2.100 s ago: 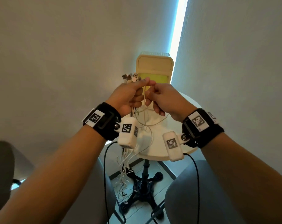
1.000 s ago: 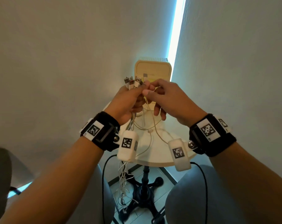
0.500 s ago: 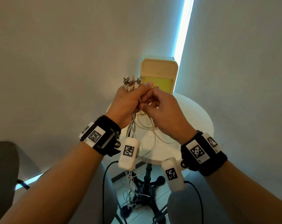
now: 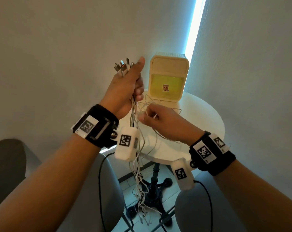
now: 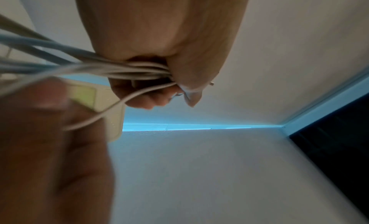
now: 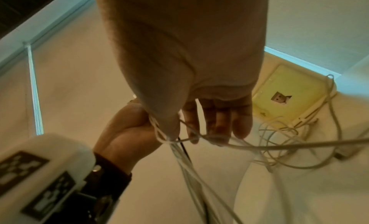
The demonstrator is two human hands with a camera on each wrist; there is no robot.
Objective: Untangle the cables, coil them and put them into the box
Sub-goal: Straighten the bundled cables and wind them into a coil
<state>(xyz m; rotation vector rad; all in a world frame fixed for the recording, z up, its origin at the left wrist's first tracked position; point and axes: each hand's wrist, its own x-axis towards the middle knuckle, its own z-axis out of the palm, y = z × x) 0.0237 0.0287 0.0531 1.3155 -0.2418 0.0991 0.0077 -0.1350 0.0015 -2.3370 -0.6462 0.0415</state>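
Round white table [image 4: 207, 118]; left hand [image 4: 125, 86] grips thin cables [image 4: 138, 164].

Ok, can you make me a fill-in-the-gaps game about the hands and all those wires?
1. The plug ends of the cables stick up out of the ____ hand.
2. The box stands on the round ____.
3. The right hand picks at a thin ____.
4. The loose cable ends hang down toward the ____.

Missing words: left; table; cable; floor
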